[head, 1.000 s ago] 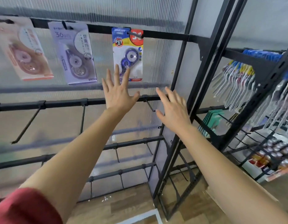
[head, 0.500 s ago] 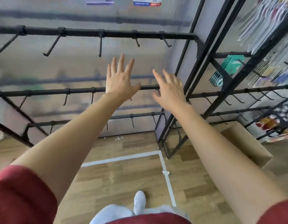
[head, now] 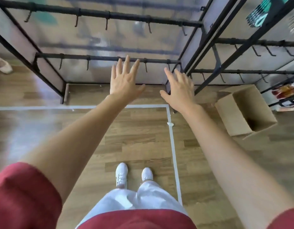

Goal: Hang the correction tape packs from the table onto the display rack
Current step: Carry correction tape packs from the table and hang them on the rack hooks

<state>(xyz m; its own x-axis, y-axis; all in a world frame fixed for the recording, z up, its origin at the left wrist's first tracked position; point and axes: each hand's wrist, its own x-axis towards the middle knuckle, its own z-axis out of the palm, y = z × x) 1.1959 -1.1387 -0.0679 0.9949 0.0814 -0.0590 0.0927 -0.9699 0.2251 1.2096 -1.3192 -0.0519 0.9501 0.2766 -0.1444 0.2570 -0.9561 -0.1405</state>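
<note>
Two bare hands raised, both empty, fingers straight and spread, palms away from the camera. left hand (head: 124, 81) sits in front of the lowest rail of the display rack (head: 100, 57); its fingertips overlap that rail in view, contact cannot be told. right hand (head: 180, 90) just beside it, apart from it, near the rack's right corner post. Short black hooks (head: 146, 67) hang bare along the rails, one between the two hands. Where the correction tape packs lie cannot be told from this view; neither hand holds one. Right of the hands, an open cardboard box (head: 242, 113) on its side on the wood floor (head: 139, 139). White tape line (head: 173, 146) runs across the floor. White shoes (head: 121, 173) below, red sleeves (head: 24, 195) at the edges.
</note>
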